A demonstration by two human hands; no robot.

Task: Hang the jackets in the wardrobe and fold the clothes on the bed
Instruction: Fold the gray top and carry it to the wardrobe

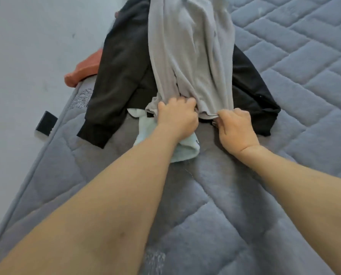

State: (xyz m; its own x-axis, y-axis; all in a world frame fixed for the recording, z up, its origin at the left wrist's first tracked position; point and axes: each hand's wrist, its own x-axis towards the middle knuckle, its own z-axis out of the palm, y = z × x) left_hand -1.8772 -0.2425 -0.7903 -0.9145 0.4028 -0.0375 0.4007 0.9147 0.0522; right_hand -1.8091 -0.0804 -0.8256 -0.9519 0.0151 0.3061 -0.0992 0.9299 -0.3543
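My left hand (176, 116) and my right hand (236, 128) both pinch the near hem of the grey garment (191, 56), which stretches away from them. It lies over a black jacket (122, 76) on the bed (284, 96). A pale blue cloth (185, 149) lies under my left wrist.

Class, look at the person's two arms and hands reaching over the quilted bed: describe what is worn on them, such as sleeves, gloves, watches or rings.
Nothing worn shows. Both forearms are bare up to the picture's edge, with no sleeves in view. The left hand and right hand have no gloves, and no watch, bracelet or ring is visible on them.
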